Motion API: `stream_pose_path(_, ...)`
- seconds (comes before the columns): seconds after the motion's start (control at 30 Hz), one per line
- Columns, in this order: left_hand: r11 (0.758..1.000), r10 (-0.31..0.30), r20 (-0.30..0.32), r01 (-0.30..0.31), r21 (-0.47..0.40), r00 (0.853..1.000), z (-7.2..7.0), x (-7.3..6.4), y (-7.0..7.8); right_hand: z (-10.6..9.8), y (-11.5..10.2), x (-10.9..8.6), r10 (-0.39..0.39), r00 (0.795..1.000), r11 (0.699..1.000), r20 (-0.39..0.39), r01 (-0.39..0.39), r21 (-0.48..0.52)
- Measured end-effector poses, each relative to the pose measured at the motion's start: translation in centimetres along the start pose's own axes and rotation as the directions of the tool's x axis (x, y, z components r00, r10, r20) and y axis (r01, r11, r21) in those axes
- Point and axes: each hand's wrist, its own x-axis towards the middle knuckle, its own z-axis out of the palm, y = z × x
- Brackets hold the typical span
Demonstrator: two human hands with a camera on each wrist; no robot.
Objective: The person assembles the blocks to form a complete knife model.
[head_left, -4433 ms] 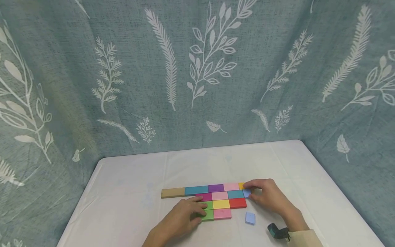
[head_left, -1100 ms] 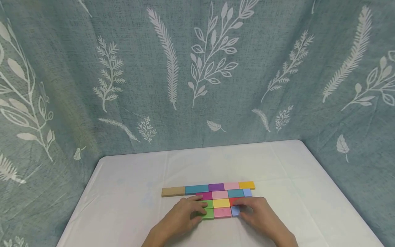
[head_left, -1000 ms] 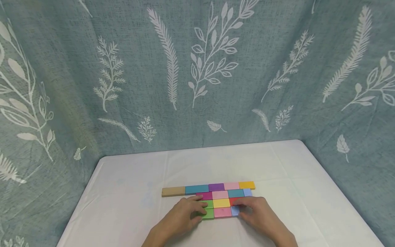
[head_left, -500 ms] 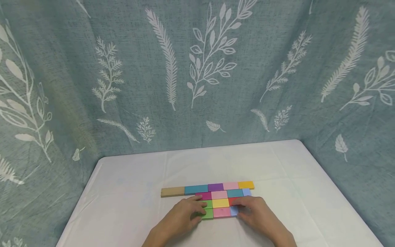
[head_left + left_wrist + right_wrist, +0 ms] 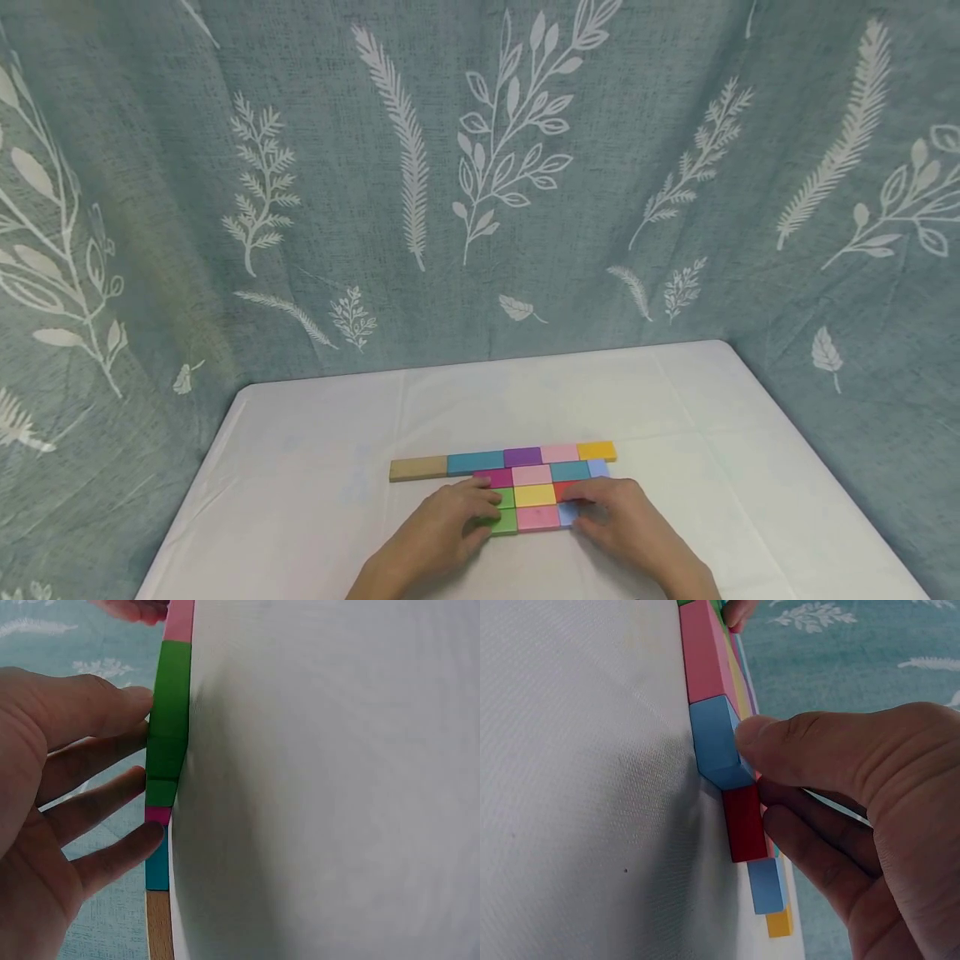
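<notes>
Coloured rectangular blocks lie flat in several touching rows. My left hand (image 5: 448,523) lies at the left end of the nearer rows, its fingertips spread over the green block (image 5: 171,694) and the magenta block (image 5: 493,477). Across the rows, my right hand (image 5: 632,523) has its thumb on the front light blue block (image 5: 718,742), which sits against the pink block (image 5: 537,518). Its other fingertips touch the red block (image 5: 745,825) behind. Neither hand lifts a block. Fingers partly hide the green, red and light blue blocks.
The farthest row sticks out left with a wooden block (image 5: 418,468) and a teal block (image 5: 476,462), and ends right in an orange-yellow block (image 5: 597,451). White cloth covers the table (image 5: 315,425). A leaf-patterned curtain (image 5: 442,317) stands behind.
My right hand has come nearer from the far row's end, and the loose light blue block now closes the front row, its small gap beside the pink block gone. My left hand stays put.
</notes>
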Motion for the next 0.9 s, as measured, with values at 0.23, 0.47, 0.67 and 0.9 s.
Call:
stream_pose_path(0.23, 1.0, 0.007, -0.029, -0.006, 0.029, 1.0, 0.2, 0.0, 0.1, 0.0, 0.1, 0.2, -0.018, 1.0, 1.0, -0.008, 0.018, 0.004)
stream_pose_path(0.47, 0.999, 0.033, -0.087, -0.029, 0.044, 0.996, -0.3, -0.1, 0.1, -0.6, 0.1, 0.5, -0.069, 0.992, 0.997, -0.108, 0.072, 0.03)
stream_pose_path(0.67, 0.997, 0.013, -0.281, 0.01, 0.08, 0.96, -3.7, -1.4, -0.4, -4.5, -0.3, 1.0, -0.076, 0.959, 0.997, -0.273, 0.064, -0.053)
stream_pose_path(0.9, 0.977, 0.056, -0.622, 0.086, 0.196, 0.781, -10.9, -4.9, -1.9, -10.9, 0.8, 0.8, -0.25, 0.833, 0.945, -0.494, 0.098, -0.313)
